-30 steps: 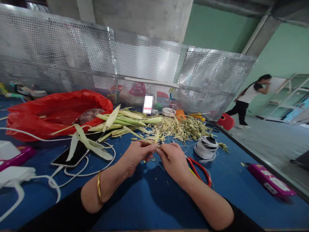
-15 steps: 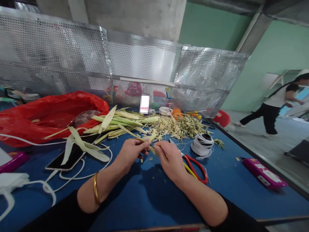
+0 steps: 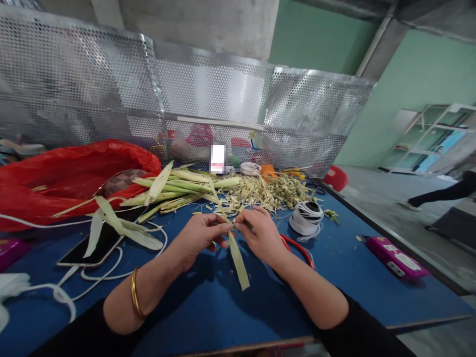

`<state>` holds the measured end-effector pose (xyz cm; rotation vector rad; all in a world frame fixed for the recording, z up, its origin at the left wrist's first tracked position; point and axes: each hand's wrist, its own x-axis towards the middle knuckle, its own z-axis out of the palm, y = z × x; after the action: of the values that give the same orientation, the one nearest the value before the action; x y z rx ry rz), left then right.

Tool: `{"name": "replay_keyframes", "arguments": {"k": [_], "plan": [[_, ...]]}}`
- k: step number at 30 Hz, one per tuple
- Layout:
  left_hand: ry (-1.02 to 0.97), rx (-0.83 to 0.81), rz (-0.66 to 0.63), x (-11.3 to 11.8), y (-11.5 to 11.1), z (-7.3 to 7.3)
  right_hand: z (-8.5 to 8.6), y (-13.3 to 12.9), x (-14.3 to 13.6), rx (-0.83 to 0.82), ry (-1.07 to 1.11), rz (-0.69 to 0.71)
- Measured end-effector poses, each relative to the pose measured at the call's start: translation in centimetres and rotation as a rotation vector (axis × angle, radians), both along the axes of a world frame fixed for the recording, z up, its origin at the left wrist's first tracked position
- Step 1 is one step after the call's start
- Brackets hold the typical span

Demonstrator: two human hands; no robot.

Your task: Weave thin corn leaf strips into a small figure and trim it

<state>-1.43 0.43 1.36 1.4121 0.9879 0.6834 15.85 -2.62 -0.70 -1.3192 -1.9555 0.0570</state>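
A pale green husk strip (image 3: 238, 262) hangs down toward me over the blue table, its upper part pointing away toward the husk pile. My left hand (image 3: 204, 235) pinches it between thumb and fingers. Close beside, almost touching, my right hand (image 3: 260, 235) has its thumb and fingertips closed at the same strip. Long husks (image 3: 186, 186) lie behind my left hand, and shredded husk bits (image 3: 271, 191) are heaped behind my right hand. Red-handled scissors (image 3: 300, 249) lie partly hidden beyond my right forearm.
On the left are a red plastic bag (image 3: 74, 168), a black phone (image 3: 98, 245) under husks, and white cables. A string spool (image 3: 307, 218) and a purple packet (image 3: 396, 258) are on the right. A perforated metal screen (image 3: 211, 89) stands behind; a person's leg (image 3: 442, 195) shows far right.
The strip between my hands has turned and now hangs down toward me. My right hand covers more of the scissors. The person at the right has moved mostly out of view.
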Motion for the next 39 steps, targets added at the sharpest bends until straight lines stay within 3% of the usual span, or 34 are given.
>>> {"name": "replay_keyframes", "arguments": {"k": [8, 13, 17, 23, 27, 32, 39], "plan": [[-0.034, -0.04, 0.034, 0.3, 0.2, -1.0, -0.3, -0.2, -0.2, 0.064, -0.029, -0.011], [-0.047, -0.067, 0.031, 0.0, 0.4, -0.8, 0.0, -0.3, 0.1, 0.068, 0.034, -0.042], [-0.02, -0.081, -0.001, -0.3, 0.3, -0.3, 0.1, 0.1, 0.5, -0.124, 0.177, 0.001], [0.013, -0.1, -0.189, -0.4, -0.2, -0.2, 0.1, 0.1, 0.1, -0.425, 0.605, 0.117], [0.027, -0.09, -0.19, 0.0, -0.5, -0.3, 0.1, -0.2, -0.5, -0.582, 0.84, 0.117], [0.102, -0.013, -0.139, 0.5, -0.6, -0.6, -0.2, -0.4, -0.9, -0.526, 0.854, 0.064], [0.104, -0.036, -0.072, 0.8, -0.9, -0.6, -0.7, 0.2, -0.8, -0.303, 0.652, 0.001]]}}
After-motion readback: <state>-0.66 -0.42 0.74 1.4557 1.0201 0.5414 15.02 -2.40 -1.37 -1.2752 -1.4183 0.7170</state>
